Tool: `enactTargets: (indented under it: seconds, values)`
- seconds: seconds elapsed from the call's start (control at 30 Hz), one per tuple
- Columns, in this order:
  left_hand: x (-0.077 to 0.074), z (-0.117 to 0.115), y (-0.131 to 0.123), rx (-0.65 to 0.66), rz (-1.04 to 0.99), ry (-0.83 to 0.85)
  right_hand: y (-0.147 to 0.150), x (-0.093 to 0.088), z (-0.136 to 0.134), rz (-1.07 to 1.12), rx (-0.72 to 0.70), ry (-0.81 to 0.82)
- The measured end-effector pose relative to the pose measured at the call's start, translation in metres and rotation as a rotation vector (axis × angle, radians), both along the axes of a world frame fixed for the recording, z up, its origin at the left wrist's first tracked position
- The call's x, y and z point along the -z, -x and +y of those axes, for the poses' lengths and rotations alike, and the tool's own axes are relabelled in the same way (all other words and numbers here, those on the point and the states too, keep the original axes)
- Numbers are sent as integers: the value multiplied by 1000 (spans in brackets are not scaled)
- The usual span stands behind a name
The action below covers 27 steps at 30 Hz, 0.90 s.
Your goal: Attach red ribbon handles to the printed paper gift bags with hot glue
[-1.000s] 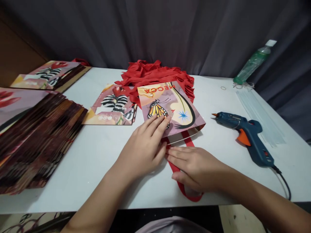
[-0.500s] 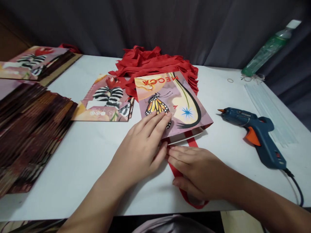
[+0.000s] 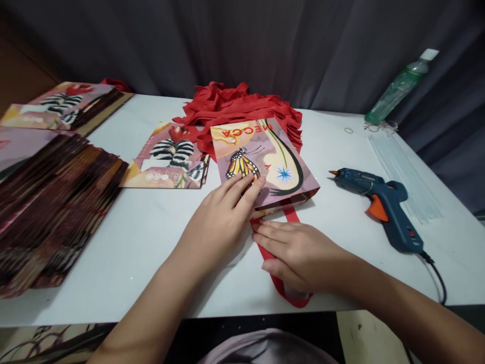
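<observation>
A printed paper bag (image 3: 278, 169) with a butterfly and red lettering lies on its side, its mouth facing me. The fingers of my left hand (image 3: 222, 215) stretch flat over the bag's near left part; the thumb is hidden. Out of the bag's mouth comes a red ribbon handle (image 3: 278, 283), looping towards the table's front edge. My right hand (image 3: 299, 253) lies over this ribbon with fingers extended and thumb apart, fingertips pressing it just in front of the mouth. The inside of the bag is mostly hidden.
A blue glue gun (image 3: 375, 197) with an orange trigger lies right, beside clear glue sticks (image 3: 405, 182). A green bottle (image 3: 397, 91) stands behind. Red ribbons (image 3: 242, 103) are heaped at the back. Flat printed bags (image 3: 170, 156) and a large stack (image 3: 56, 202) occupy the left.
The bag's mouth has lowered a little and shows less of its inside. My left thumb has gone out of sight. The camera view has shifted slightly; my right hand stays on the ribbon.
</observation>
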<state>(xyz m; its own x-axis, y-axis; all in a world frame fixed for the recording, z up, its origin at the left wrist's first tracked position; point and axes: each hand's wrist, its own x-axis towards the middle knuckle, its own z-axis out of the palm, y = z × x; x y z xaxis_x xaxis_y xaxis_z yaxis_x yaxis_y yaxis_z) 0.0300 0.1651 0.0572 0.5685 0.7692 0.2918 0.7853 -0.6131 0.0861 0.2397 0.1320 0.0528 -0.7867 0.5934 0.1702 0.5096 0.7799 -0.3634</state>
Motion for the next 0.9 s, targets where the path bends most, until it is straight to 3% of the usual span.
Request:
enactTargets:
  seconds: [0.13, 0.27, 0.53, 0.67, 0.77, 0.83, 0.9]
  values:
    - [3, 1, 1, 32, 17, -36, -17, -8, -2, -35, 113, -114]
    - [3, 1, 1, 39, 52, -70, -28, -4, -3, -133, 252, -204]
    - [1, 6, 2, 24, 80, -58, -17, 4, 12, -196, 273, -60]
    - [-7, -12, -1, 0, 85, -220, -14, 0, 15, -147, 316, 58]
    - [-9, -39, -21, 109, 11, -319, -13, 0, 13, -120, 328, 47]
    - [-4, -51, -41, 82, 12, -166, -13, 1, 12, -101, 338, 49]
    - [3, -54, -58, -53, 138, 64, -13, 1, 12, -83, 349, 68]
